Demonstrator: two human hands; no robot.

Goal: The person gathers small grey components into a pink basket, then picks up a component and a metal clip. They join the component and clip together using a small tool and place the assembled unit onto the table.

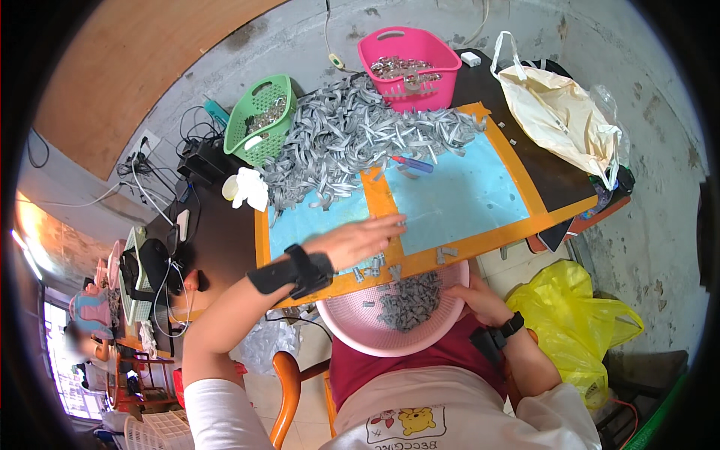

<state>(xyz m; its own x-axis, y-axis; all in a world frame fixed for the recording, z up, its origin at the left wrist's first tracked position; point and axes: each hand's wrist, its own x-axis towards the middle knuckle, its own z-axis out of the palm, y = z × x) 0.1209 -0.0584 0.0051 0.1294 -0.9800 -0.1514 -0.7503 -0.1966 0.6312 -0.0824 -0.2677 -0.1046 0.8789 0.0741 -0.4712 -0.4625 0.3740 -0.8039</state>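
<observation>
My left hand (364,241) lies low over the front of the blue-covered table, palm down with its fingers stretched out. Several small grey folded pieces (373,267) are on the orange-taped table edge, just below that hand. On my lap, against the edge, rests a round pink plastic basket (352,334) with a heap of similar grey pieces (409,304) in it. My right hand (474,296) grips the basket's right rim. Farther back spreads a big pile of grey strips (345,127), with a blue-and-red handled tool (412,163) at its front.
Behind the pile stand a green basket (259,142) and a bright pink basket (420,94), both holding shiny small parts. A cream cloth bag (559,112) sits at the right. Yellow plastic bags (574,322) lie beside me. Cables and a black box (202,161) crowd the left.
</observation>
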